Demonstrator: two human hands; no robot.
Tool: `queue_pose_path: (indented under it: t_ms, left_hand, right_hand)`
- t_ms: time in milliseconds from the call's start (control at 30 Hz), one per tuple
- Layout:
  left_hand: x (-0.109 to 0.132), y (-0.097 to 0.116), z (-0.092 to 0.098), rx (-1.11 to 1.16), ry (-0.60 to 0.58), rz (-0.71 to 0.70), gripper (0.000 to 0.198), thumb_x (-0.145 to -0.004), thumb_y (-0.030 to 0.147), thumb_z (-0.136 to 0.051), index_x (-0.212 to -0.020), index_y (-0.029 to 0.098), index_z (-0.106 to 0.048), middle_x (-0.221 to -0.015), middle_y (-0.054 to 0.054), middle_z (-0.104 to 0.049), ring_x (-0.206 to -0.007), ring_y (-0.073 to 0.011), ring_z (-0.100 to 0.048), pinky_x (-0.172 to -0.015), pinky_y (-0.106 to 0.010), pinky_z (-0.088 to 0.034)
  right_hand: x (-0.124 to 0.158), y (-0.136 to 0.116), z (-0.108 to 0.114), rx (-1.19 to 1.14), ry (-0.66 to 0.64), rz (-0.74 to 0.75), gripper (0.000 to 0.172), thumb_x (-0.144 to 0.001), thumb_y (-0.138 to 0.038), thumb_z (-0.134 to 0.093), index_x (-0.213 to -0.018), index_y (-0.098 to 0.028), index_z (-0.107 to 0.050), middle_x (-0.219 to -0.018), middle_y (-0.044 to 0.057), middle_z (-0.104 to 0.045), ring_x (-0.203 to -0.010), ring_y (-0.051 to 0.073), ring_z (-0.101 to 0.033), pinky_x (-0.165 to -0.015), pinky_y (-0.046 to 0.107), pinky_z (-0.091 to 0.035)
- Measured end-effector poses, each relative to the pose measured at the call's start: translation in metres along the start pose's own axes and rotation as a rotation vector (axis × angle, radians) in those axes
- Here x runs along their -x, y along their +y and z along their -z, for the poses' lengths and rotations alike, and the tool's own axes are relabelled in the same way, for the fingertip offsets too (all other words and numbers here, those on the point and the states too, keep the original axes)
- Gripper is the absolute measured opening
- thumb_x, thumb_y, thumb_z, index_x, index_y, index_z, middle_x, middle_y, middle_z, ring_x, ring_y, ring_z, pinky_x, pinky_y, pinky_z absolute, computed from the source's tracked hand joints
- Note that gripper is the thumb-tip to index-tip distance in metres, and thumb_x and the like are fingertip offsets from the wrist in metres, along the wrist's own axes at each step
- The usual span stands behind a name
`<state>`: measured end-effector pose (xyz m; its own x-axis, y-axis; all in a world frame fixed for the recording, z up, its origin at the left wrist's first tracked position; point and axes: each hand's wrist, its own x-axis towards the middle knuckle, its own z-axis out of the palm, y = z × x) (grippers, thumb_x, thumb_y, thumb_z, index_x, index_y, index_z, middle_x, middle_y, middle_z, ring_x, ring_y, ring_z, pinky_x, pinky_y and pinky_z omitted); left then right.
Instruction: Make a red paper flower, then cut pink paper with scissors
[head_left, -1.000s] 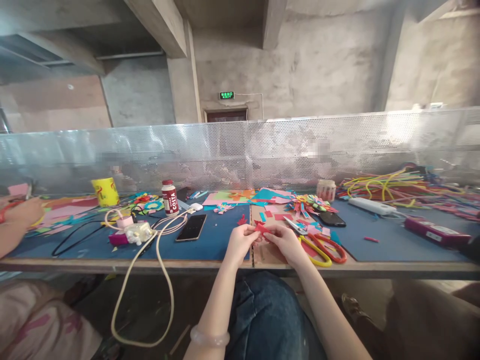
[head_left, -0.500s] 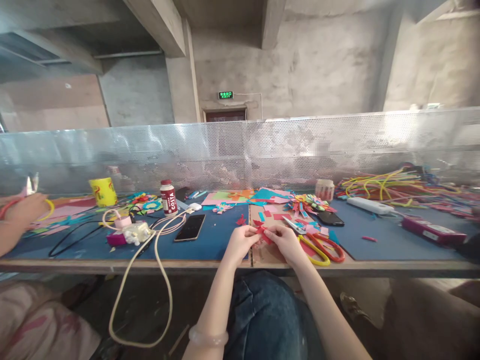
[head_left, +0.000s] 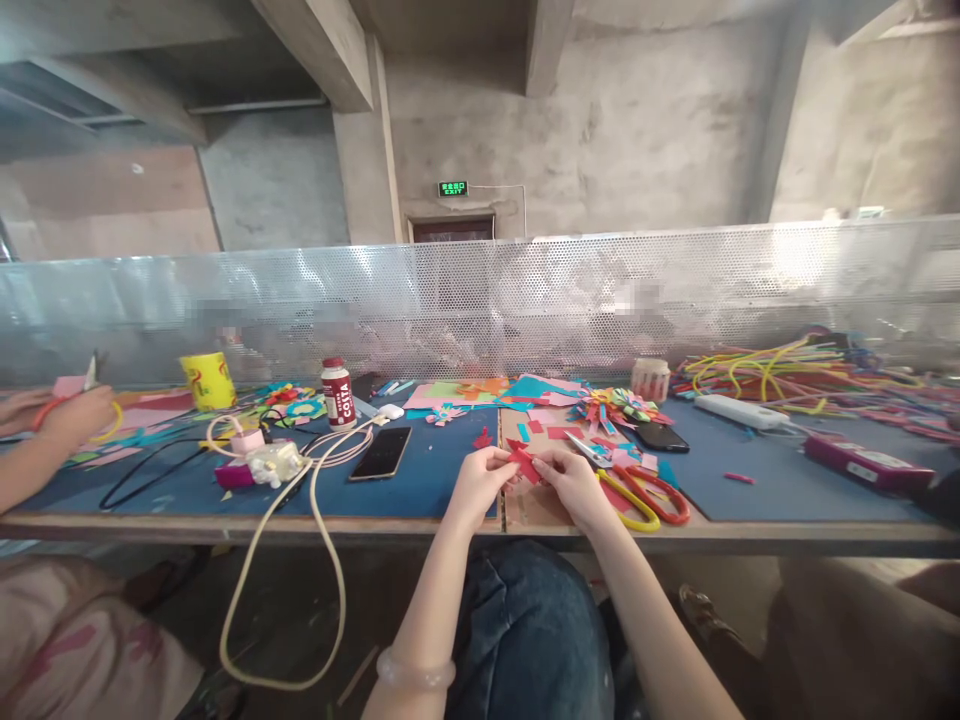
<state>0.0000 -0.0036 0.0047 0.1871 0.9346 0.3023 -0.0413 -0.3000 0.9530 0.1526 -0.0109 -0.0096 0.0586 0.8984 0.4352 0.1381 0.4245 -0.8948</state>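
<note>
Both of my hands pinch a small red paper piece [head_left: 525, 462] just above the front edge of the blue table mat [head_left: 420, 480]. My left hand [head_left: 478, 486] grips its left side with closed fingers. My right hand [head_left: 574, 482] holds the right side, fingers closed too. Two pairs of scissors, one yellow-handled [head_left: 626, 500] and one red-handled [head_left: 660, 494], lie right beside my right hand. A black phone [head_left: 382, 453] lies to the left of my left hand.
A white cable [head_left: 322, 530] loops off the table edge at left. A Costa bottle [head_left: 337, 394], a yellow cup [head_left: 208, 381], paper scraps and colourful paper flowers [head_left: 619, 406] crowd the back. Another person's hand [head_left: 71, 418] holds scissors at far left. A power strip [head_left: 739, 411] and coloured strips [head_left: 787, 372] lie right.
My hands stay on the red paper piece, with slight finger shifts. The other person's hand at far left has moved a little right and raised its scissors.
</note>
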Motion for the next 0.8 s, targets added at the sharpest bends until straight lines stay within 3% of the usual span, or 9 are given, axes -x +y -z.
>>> queue_pose_path:
  t_ms: [233, 367, 600, 800]
  left_hand:
    - [0.0006, 0.0019, -0.0003, -0.017, -0.042, 0.002, 0.008, -0.069, 0.02, -0.062, -0.072, 0.013, -0.063, -0.061, -0.002, -0.064, -0.051, -0.0118, -0.056, -0.051, -0.022, -0.042]
    - [0.0009, 0.0018, -0.0003, -0.042, -0.118, -0.001, 0.009, -0.068, 0.02, -0.064, -0.073, 0.013, -0.065, -0.061, -0.001, -0.063, -0.051, -0.0111, -0.054, -0.052, -0.022, -0.041]
    - [0.0016, -0.0001, -0.0002, -0.078, -0.164, -0.017, 0.007, -0.068, 0.02, -0.064, -0.073, 0.014, -0.064, -0.06, -0.001, -0.061, -0.053, -0.0118, -0.054, -0.053, -0.022, -0.042]
    - [0.0024, 0.0005, -0.0001, -0.11, -0.184, -0.021, 0.008, -0.068, 0.014, -0.059, -0.074, 0.014, -0.065, -0.06, -0.001, -0.062, -0.053, -0.0117, -0.054, -0.053, -0.022, -0.041]
  right_hand:
    - [0.0033, -0.0086, -0.0023, -0.035, -0.044, 0.017, 0.035, -0.073, -0.049, -0.06, -0.086, -0.017, -0.069, -0.082, 0.006, -0.07, -0.077, 0.021, -0.062, -0.068, 0.03, -0.046]
    - [0.0039, -0.0097, -0.0025, -0.034, -0.065, 0.007, 0.036, -0.069, -0.049, -0.065, -0.084, -0.017, -0.069, -0.079, 0.006, -0.071, -0.073, 0.021, -0.063, -0.066, 0.03, -0.047]
    - [0.0045, -0.0085, -0.0012, -0.025, -0.044, -0.021, 0.033, -0.064, -0.049, -0.068, -0.064, -0.016, -0.065, -0.056, 0.002, -0.064, -0.053, 0.017, -0.056, -0.054, 0.028, -0.043]
    - [0.0039, -0.0072, -0.001, -0.05, -0.068, -0.009, 0.032, -0.068, -0.048, -0.067, -0.075, -0.017, -0.068, -0.073, 0.004, -0.069, -0.069, 0.019, -0.062, -0.064, 0.029, -0.046]
